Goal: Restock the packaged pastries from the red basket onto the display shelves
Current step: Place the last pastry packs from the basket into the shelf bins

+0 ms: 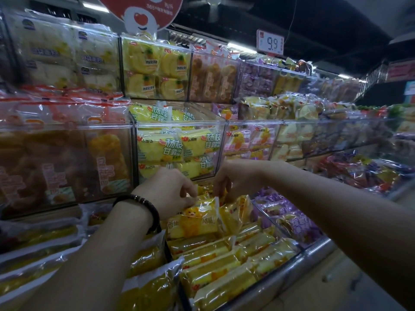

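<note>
A yellow pastry packet with a cartoon cat stands upright at the back of the lowest yellow compartment. My left hand, with a dark bead bracelet on the wrist, pinches the packet's top left edge. My right hand pinches the top of the packet beside it, fingers curled downward. Several flat yellow packets lie stacked in front of them. The red basket is out of view.
Clear acrylic bins above hold yellow-green packets, with orange pastry bins to the left. Purple packets fill the compartment on the right. A metal shelf rail runs along the front. A 9.9 price tag hangs up high.
</note>
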`<state>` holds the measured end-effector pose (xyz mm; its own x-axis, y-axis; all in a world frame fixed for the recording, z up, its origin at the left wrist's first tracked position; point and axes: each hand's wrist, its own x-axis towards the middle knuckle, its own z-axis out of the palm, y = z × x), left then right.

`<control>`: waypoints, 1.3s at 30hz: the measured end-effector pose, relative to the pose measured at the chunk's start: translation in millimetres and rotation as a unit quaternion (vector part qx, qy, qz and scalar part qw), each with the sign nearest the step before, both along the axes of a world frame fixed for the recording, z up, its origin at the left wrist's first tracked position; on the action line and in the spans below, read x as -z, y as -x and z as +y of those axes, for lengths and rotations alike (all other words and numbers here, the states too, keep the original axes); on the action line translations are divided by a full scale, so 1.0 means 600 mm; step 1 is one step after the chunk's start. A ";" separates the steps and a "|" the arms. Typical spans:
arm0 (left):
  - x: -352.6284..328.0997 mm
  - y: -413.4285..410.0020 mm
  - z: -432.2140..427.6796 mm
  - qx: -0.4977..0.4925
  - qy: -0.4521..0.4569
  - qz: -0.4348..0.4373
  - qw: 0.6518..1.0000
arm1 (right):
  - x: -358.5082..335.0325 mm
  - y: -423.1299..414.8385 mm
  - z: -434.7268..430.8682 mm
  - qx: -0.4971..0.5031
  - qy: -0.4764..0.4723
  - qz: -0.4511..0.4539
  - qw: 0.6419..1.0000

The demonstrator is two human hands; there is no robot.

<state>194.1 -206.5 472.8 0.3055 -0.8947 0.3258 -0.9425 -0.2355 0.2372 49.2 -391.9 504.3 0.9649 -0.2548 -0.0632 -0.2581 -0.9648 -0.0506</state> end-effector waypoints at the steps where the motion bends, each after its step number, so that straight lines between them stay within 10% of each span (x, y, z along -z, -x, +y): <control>1: 0.001 -0.002 -0.001 0.001 -0.004 0.002 1.000 | 0.001 -0.001 0.002 -0.001 -0.002 0.001 1.000; 16: 0.005 -0.007 -0.011 -0.042 0.019 0.012 0.999 | 0.036 -0.018 0.023 0.030 0.237 -0.086 0.967; 31: -0.019 0.019 0.013 0.028 -0.031 0.018 0.999 | -0.009 0.067 0.026 -0.006 0.005 -0.071 0.997; 39: -0.017 0.028 0.015 0.002 -0.090 0.034 0.995 | 0.029 0.080 0.040 -0.007 0.116 -0.050 0.992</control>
